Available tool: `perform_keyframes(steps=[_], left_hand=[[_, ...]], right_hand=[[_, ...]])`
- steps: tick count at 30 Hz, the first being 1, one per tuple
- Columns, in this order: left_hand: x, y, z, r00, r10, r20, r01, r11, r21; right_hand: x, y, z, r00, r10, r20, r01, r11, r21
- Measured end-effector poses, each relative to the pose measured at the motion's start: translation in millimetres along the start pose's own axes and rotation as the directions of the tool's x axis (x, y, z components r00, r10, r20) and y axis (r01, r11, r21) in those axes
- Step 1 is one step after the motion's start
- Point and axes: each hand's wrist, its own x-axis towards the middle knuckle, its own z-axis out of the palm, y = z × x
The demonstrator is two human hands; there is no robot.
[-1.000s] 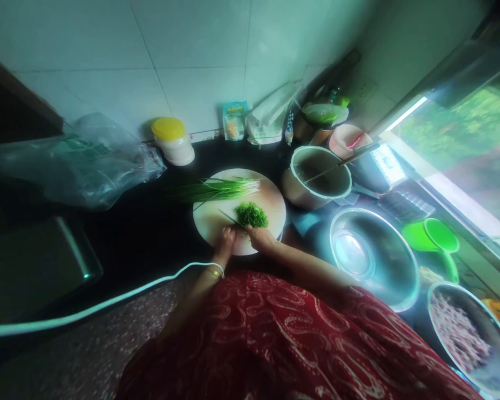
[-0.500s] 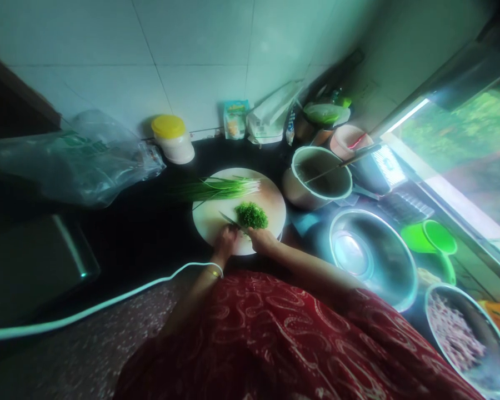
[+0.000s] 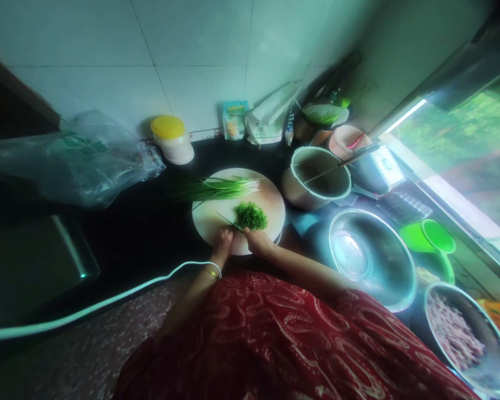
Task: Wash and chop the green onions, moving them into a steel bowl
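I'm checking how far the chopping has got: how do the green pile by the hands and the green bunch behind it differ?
The chopped pile is fine, heaped bits; the uncut bunch is long stalks lying sideways. The pile sits mid-board near both hands; the bunch overhangs the round cutting board on the left. Both are green.

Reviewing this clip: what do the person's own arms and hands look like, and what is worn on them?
Both forearms are bare, with no gloves or sleeves showing. The left hand has a thin gold-coloured bangle at the wrist; the right hand shows no jewellery. A dark red garment with a pale swirl pattern covers the body below.
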Motion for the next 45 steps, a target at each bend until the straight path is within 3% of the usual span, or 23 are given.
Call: perform_keyframes(steps=[6, 15, 23, 35, 41, 45], left_hand=[[-5, 1, -7.8, 0.999, 0.032, -0.013, -0.031, 0.999, 0.028], [-6, -1, 8.1, 0.998, 0.012, -0.06, -0.009, 0.999, 0.04], [-7, -2, 9.5, 0.993, -0.029, -0.116, 0.033, 0.999, 0.028], [-8, -3, 5.2, 0.995, -0.015, -0.103, 0.016, 1.0, 0.01], [-13, -4, -8.2, 0.998, 0.048, -0.038, -0.047, 0.999, 0.015], [-5, 2, -6.2, 1.0, 0.004, 0.015, -0.004, 1.0, 0.004]], right_hand=[[-8, 7, -9, 1.0, 0.013, 0.001, -0.013, 1.0, 0.019], [-5, -4, 0, 0.999, -0.024, 0.021, 0.024, 0.999, -0.028], [-6, -1, -2, 0.999, -0.039, 0.007, 0.039, 0.999, -0.028], [-5, -3, 2, 0.999, -0.043, -0.014, 0.043, 0.999, 0.004], [0, 5, 0, 1.0, 0.0, -0.005, 0.0, 1.0, 0.025], [-5, 13, -8, 1.0, 0.026, -0.005, -0.026, 1.0, 0.013]])
